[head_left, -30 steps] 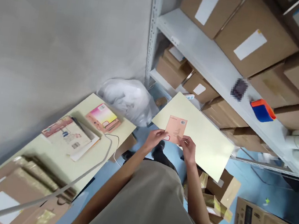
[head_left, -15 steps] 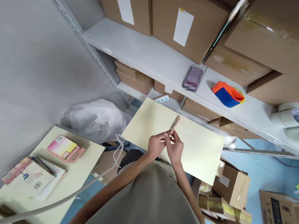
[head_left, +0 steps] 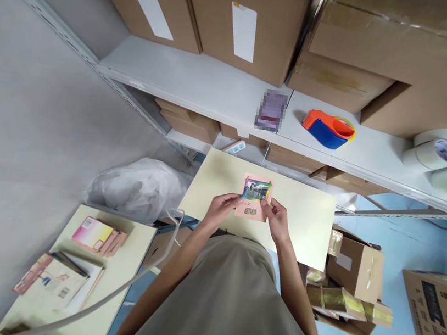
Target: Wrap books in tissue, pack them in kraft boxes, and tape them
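Two hands [head_left: 221,210] [head_left: 277,220] pinching pink printed card [head_left: 251,210], open carton [head_left: 370,274], perhaps taped cardboard [head_left: 335,301] inside

- Pink card [head_left: 254,207]: small print, illegible.
- White labels [head_left: 243,33] on shelf boxes [head_left: 211,16]: wording unreadable.
- Floor carton [head_left: 438,311]: dark printing, too blurred to read.
- Book [head_left: 51,281]: barcode [head_left: 63,292], digits unreadable.

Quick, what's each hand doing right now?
Left hand: closed on the left edge of the pink booklet.
Right hand: closed on the booklet's right edge, thumb on its upper face.
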The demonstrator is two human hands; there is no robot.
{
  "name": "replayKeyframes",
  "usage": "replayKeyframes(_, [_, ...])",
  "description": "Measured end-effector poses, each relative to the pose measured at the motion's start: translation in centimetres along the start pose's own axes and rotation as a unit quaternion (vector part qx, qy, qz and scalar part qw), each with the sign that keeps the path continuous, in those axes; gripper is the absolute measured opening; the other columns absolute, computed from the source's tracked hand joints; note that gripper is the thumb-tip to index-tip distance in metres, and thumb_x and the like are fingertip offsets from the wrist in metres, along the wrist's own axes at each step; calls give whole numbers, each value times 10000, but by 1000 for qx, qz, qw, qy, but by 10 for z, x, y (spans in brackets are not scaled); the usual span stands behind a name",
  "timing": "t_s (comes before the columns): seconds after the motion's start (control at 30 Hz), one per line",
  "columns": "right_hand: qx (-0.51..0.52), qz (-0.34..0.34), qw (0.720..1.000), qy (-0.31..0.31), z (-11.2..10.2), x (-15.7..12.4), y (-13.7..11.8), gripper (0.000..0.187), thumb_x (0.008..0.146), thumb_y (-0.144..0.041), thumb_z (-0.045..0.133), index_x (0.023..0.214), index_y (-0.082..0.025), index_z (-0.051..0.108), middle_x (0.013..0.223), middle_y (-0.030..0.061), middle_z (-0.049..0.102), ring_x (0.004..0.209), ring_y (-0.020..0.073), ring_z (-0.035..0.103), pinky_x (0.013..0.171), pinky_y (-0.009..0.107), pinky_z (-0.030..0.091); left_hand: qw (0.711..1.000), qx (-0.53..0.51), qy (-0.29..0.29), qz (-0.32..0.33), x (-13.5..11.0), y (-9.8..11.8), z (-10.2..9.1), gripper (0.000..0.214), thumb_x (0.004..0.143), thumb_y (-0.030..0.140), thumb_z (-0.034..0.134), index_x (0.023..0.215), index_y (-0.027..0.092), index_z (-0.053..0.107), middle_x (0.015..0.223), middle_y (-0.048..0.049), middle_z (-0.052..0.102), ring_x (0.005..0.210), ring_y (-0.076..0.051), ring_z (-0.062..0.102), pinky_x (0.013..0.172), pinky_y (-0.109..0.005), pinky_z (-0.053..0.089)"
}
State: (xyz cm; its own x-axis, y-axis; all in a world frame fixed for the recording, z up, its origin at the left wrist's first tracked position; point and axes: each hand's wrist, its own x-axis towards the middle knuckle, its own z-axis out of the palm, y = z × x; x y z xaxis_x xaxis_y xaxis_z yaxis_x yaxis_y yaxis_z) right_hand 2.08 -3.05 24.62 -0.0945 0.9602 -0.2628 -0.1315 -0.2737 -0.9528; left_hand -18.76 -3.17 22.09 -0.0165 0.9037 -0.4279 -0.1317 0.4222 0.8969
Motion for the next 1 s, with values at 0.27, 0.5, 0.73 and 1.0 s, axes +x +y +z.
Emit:
replayKeyframes(0.27, [-144,-66,980,120,5,5,16,538,941,-646,735,1289,-239,791,1376,143,788,1231,335,761,989,463,652,991,-13,114,66,-8,-4,13,557,767,566,927,1135,151,879,1129,-97,865,1064,-281,809,996,-391,653])
replayKeyframes(0.5, [-136,-52,989,32,28,-6,19,464,974,-682,687,992,-230,792,885,51,808,825,248,757,717,330,607,988,53,49,136,-30,-13,43,420,884,495,838,1208,231,878,1306,-78,827,1106,-282,809,980,-412,697])
replayKeyframes(0.73, [-31,28,999,-4,1,-3,12,530,830,-741,827,874,-216,763,740,21,740,721,230,702,647,329,569,995,54,66,60,-17,-17,8,772,776,525,948,1424,159,743,1281,-165,810,1019,-261,784,829,-350,669])
replayKeyframes(1.0, [9,36,997,-64,0,-2,1,568,845,-670,878,1216,-245,811,975,58,853,874,273,786,831,406,629,996,14,0,90,-18,-1,-17,560,794,558,913,1181,161,830,1048,-87,827,893,-208,737,802,-311,584])
